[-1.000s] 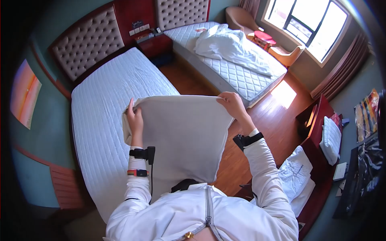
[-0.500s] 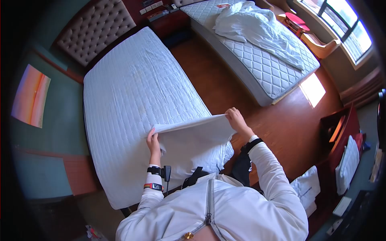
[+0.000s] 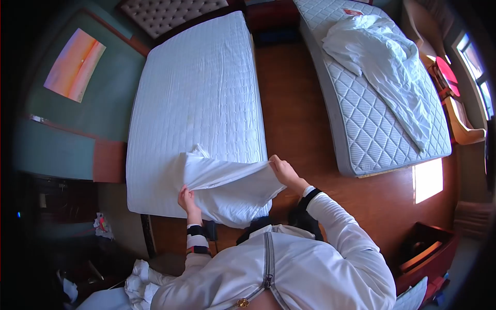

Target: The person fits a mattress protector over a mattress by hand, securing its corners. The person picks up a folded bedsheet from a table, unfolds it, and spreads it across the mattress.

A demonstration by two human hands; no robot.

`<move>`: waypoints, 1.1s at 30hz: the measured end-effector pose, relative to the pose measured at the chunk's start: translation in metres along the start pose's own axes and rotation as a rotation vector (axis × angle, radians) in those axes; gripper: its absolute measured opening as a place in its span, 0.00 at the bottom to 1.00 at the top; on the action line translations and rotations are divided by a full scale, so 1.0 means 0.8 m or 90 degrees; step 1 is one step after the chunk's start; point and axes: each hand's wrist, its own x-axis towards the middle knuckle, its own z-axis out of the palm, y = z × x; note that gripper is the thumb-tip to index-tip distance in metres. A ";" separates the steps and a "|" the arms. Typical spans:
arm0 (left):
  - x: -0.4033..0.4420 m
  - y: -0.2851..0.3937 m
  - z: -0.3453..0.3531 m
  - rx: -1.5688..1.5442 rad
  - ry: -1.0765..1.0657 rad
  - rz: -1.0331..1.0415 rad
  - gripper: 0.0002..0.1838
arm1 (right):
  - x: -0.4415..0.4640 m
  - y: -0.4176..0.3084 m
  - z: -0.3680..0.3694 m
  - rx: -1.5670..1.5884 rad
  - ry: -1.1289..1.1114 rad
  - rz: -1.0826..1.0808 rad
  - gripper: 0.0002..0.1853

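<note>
A white cloth (image 3: 232, 178) is stretched between my two hands over the foot of the near bed (image 3: 199, 98), part of it lying on the quilted mattress. My left hand (image 3: 188, 199) pinches its edge at the left. At the right, my right hand (image 3: 283, 170) grips the other corner, raised just beyond the mattress side. The cloth sags in folds between them, and its left part is bunched on the bed.
A second mattress (image 3: 361, 119) bears a crumpled white duvet (image 3: 382, 57). Wooden floor (image 3: 289, 98) runs between the beds. A red round table (image 3: 446, 76) and chairs stand right; a dark red wooden piece (image 3: 431, 253) is lower right. White fabric (image 3: 142, 284) lies lower left.
The view has swung right and downward. My hands have lowered the cloth toward the mattress foot, and its left part now lies folded on the bed. Both hands still hold it.
</note>
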 end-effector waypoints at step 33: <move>0.550 0.261 0.659 -0.202 0.141 0.375 0.13 | 0.886 -0.086 -0.222 0.033 -0.317 -0.096 0.19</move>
